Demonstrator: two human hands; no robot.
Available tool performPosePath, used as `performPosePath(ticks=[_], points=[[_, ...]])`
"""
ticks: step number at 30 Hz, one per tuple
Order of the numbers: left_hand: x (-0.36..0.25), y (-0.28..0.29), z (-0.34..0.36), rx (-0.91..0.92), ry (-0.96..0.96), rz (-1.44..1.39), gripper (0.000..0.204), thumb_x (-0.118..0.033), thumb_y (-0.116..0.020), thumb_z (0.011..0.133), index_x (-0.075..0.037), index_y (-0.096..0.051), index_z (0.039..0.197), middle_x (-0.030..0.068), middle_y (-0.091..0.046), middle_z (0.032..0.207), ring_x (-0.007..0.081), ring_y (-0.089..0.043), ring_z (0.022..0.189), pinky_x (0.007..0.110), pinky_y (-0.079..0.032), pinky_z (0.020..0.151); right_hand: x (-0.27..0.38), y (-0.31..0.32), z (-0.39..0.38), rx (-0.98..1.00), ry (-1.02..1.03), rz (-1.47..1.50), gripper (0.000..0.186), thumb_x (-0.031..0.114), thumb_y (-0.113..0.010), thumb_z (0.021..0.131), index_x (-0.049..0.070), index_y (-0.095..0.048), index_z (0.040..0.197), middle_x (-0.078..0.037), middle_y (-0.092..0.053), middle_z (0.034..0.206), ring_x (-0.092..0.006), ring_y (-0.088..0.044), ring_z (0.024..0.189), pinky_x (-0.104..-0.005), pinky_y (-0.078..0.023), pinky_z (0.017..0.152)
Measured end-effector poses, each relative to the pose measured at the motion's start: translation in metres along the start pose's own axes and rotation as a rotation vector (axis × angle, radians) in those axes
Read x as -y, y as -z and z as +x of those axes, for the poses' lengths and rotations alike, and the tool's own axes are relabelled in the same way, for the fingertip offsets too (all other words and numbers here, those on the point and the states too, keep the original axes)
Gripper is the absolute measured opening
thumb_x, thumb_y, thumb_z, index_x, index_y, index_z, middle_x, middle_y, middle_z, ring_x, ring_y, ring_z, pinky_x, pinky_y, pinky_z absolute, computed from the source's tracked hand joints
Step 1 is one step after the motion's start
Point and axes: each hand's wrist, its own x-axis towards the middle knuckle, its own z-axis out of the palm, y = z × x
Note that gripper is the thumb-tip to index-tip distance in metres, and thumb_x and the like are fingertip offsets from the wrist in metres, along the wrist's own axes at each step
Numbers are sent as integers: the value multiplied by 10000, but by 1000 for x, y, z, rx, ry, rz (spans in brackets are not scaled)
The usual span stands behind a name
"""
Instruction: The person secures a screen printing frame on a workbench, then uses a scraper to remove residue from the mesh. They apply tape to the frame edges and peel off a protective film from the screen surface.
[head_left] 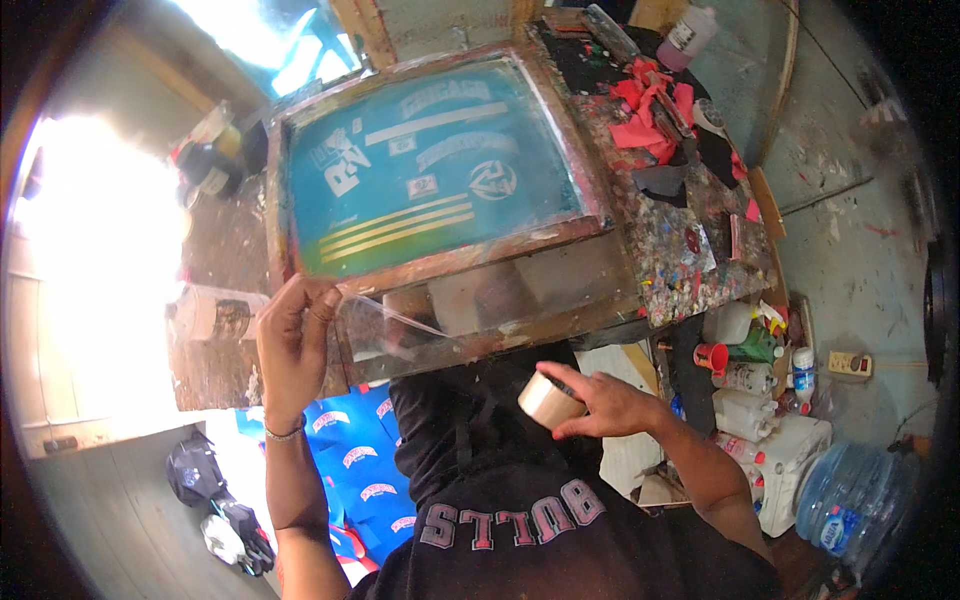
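A screen-printing frame [601,200] with a blue-green stencil, pale shapes and yellow stripes lies on the worktable [220,372]. My left hand [298,340], at the frame's lower left corner, pinches the end of a clear strip [395,315] that looks like packing tape and hangs slackly toward the right, over the dark board below the frame. In my right hand [610,405], below the table's front edge, is a wide roll of packing tape [545,400], gripped between thumb and fingers.
Red scraps [648,135] and a bottle [688,40] sit on the stained right side board [690,285]. Containers [748,375] and a large water jug [845,495] stand low at the right. Blue printed pieces [352,470] and dark bags [195,470] are low at the left, by bright light.
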Motion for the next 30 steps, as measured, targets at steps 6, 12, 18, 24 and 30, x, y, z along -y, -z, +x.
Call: performPosePath(ticks=[6, 12, 18, 24, 30], points=[[-11, 36, -44, -329, -110, 24, 89, 14, -637, 883, 21, -583, 813, 98, -612, 841, 176, -561, 804, 269, -435, 708, 23, 21, 11, 4, -143, 249, 412, 300, -671, 964, 27, -584, 1260, -182, -727, 820, -347, -727, 702, -385, -592, 640], [42, 117, -89, -891, -342, -45, 72, 12, -584, 887, -12, -652, 882, 106, -626, 940, 213, -580, 869, 293, -458, 786, 140, 69, -59, -176, 617, -513, 250, 277, -677, 933, 119, -667, 1127, -61, -678, 731, -228, -681, 566, -341, -530, 468], [23, 152, -117, -1118, -461, -240, 62, -16, -600, 909, -30, -658, 928, 89, -602, 937, 208, -541, 882, 309, -430, 817, 190, 68, -76, -353, 862, -484, 202, 83, -710, 705, -8, -709, 885, -120, -661, 671, -167, -607, 505, -261, -436, 430], [30, 161, -127, -1137, -499, -364, 63, -43, -617, 932, -48, -664, 974, 72, -579, 933, 203, -501, 895, 325, -402, 847, 182, 73, -80, -313, 865, -515, 234, 115, -752, 698, 21, -740, 912, -77, -680, 732, -166, -634, 601, -268, -454, 491], [43, 161, -108, -986, -531, -669, 75, -71, -633, 954, -67, -669, 1020, 55, -556, 929, 198, -462, 907, 341, -373, 877, 111, 95, -52, -539, 462, -658, 170, 190, -685, 931, 86, -695, 1065, -117, -711, 770, -271, -677, 585, -399, -517, 521]])
